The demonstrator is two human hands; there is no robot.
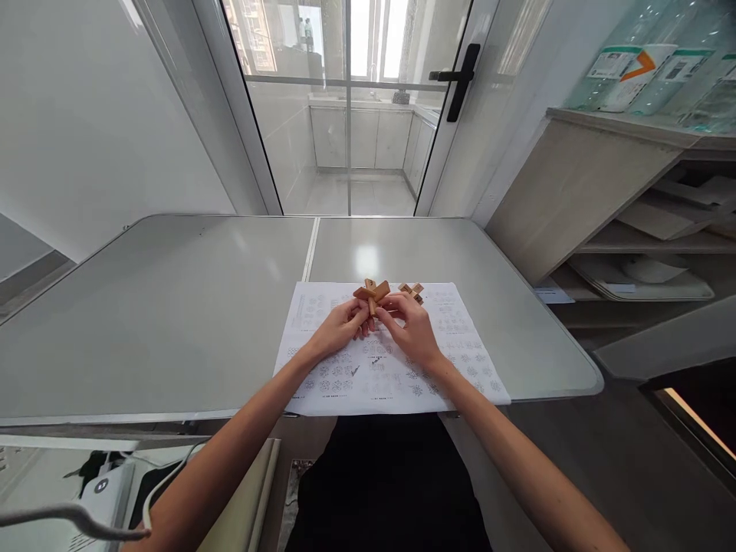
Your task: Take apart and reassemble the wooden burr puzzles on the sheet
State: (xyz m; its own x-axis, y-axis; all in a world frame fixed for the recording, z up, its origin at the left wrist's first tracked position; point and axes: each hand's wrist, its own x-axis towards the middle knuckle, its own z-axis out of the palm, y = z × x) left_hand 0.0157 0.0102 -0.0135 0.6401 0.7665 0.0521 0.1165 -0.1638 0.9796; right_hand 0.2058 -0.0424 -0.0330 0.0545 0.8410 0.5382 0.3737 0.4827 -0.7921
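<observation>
Between my two hands is a wooden interlocking puzzle (372, 292), its pieces jutting out in several directions. My left hand (343, 323) grips it from the left, fingers curled beneath. From the right, my right hand (407, 325) pinches it, thumb against the lower piece. Some of the fingertips are hidden behind the wood. Just beyond my right hand, a second cluster of wooden pieces (412, 291) rests on the paper. Under both hands lies a printed sheet (322, 383) with rows of small line diagrams and a few dark marks.
The grey table (161, 322) has a seam running across it. A glass door (379, 146) with a black handle (460, 80) stands behind. Shelves (609, 192) with packed bottles (649, 73) on top are at the right. A white device with cables (106, 491) sits at lower left.
</observation>
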